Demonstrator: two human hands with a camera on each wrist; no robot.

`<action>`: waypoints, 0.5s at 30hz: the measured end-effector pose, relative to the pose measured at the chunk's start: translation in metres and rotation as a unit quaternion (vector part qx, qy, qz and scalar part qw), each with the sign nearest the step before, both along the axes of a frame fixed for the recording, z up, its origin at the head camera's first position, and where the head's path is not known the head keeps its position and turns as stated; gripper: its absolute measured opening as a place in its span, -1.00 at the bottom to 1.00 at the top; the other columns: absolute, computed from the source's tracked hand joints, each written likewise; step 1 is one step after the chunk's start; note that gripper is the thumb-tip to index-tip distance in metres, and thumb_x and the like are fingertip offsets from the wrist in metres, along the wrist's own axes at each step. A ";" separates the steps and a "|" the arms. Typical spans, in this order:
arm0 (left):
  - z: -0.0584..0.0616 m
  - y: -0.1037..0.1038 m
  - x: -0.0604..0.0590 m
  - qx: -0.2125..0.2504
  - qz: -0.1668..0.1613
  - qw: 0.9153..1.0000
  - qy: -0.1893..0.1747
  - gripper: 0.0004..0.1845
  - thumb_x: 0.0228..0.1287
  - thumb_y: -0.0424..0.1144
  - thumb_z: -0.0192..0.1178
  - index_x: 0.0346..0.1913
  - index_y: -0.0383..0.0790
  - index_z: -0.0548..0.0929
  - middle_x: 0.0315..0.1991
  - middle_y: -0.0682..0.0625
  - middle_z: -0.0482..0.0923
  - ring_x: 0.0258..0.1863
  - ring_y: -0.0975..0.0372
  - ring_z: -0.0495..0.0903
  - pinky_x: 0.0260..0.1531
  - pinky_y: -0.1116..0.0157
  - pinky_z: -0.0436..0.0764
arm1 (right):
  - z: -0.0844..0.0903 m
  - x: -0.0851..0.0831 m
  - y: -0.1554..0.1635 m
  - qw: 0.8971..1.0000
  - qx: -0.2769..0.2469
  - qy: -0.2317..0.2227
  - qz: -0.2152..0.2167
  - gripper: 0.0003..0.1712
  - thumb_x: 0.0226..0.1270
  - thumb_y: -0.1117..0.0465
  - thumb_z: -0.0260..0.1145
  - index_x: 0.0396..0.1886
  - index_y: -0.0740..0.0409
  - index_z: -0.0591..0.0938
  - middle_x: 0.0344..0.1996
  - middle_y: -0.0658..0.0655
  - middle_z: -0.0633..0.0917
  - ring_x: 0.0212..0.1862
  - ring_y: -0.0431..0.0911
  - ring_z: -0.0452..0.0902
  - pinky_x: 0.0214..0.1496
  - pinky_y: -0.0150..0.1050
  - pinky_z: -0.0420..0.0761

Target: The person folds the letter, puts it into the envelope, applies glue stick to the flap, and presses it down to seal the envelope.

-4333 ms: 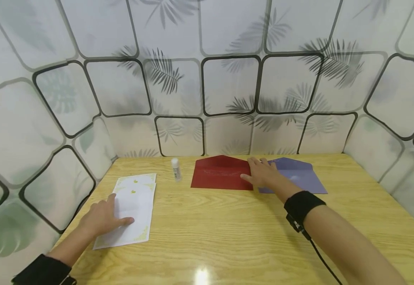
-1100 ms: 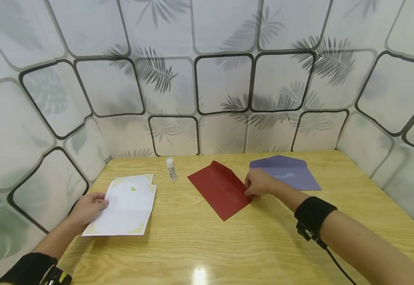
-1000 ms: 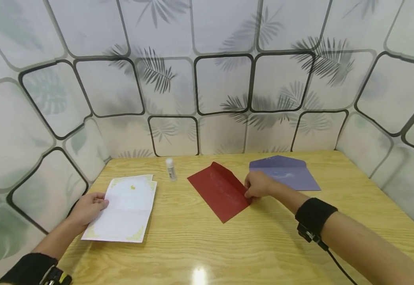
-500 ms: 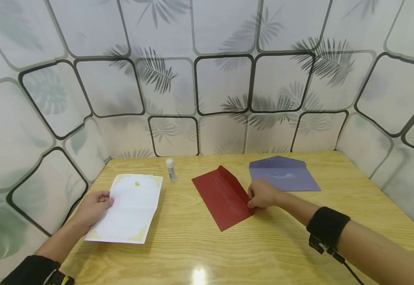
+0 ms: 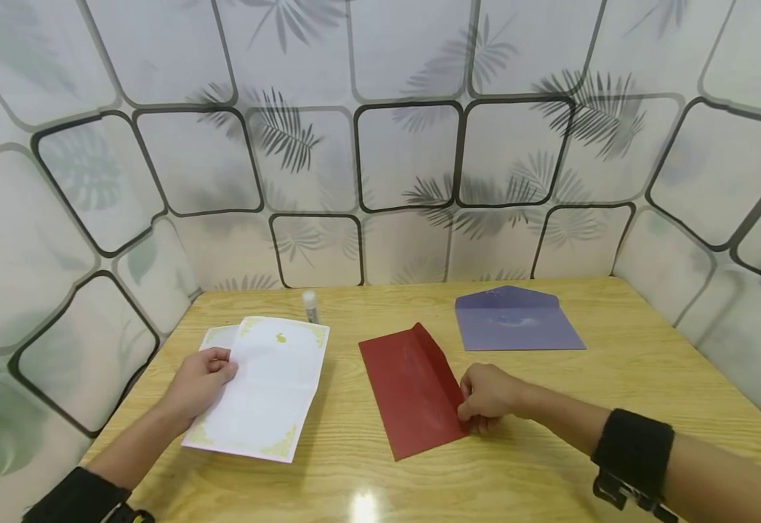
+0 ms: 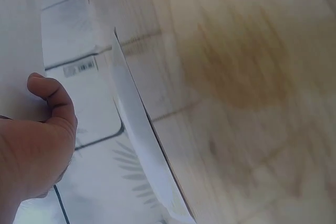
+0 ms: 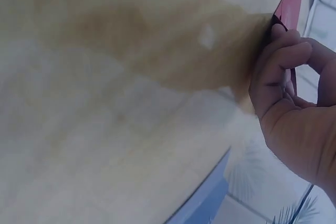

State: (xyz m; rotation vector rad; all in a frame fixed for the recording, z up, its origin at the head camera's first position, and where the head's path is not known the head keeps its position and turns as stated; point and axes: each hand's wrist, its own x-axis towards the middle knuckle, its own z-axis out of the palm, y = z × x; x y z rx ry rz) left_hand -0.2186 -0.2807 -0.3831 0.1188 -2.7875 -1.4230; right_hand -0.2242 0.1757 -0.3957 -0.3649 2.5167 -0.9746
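Note:
My left hand (image 5: 198,383) pinches the left edge of a white sheet of paper (image 5: 269,388) with yellow corner patterns and a small yellow motif. The sheet is raised off the table. Behind it, a second white sheet (image 5: 219,336) lies mostly covered. My right hand (image 5: 490,396) pinches a red envelope (image 5: 409,399) by its right side, near the flap fold; the envelope is turned at an angle. In the right wrist view, fingers curl round the red envelope's edge (image 7: 290,9).
A purple envelope (image 5: 517,319) lies with its flap unfolded at the back right. A glue stick (image 5: 311,306) stands behind the held sheet, its lower part hidden. A patterned curtain (image 5: 380,145) surrounds the wooden table (image 5: 537,472).
My left hand took hold of the upper sheet, lifted it and moved it right. My right hand gripped the red envelope, turned it and drew it nearer. The purple envelope stays put.

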 end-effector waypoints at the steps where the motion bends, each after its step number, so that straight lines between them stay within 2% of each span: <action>1: 0.000 0.003 0.001 0.002 -0.002 1.000 -0.001 -0.66 0.45 -0.39 0.09 0.12 -0.62 0.44 -0.33 -0.03 0.55 -0.32 0.31 0.47 -0.32 0.49 0.49 | -0.001 0.005 -0.001 1.000 -0.008 -0.010 -0.004 -0.74 -0.03 0.44 0.34 -0.73 0.20 0.45 -0.83 0.09 0.62 -0.80 -0.24 0.49 -0.70 -0.34 0.54; 8: -0.001 0.031 0.002 0.027 -0.005 1.000 -0.005 -0.69 0.43 -0.38 0.12 0.08 -0.57 0.47 -0.35 -0.02 0.54 -0.33 0.27 0.47 -0.35 0.45 0.50 | -0.006 0.033 -0.006 0.993 -0.077 -0.089 -0.010 -0.85 0.11 0.37 0.32 -0.58 0.30 0.53 -0.82 0.10 0.62 -0.80 -0.23 0.49 -0.74 -0.39 0.48; 15: -0.001 0.067 0.006 0.067 -0.017 0.998 -0.012 -0.76 0.42 -0.41 0.12 0.03 -0.52 0.50 -0.37 -0.04 0.53 -0.35 0.24 0.48 -0.37 0.41 0.51 | -0.010 0.053 -0.008 0.985 -0.121 -0.121 -0.008 -0.81 0.14 0.38 0.33 -0.59 0.28 0.52 -0.83 0.04 0.58 -0.81 -0.27 0.42 -0.77 -0.47 0.39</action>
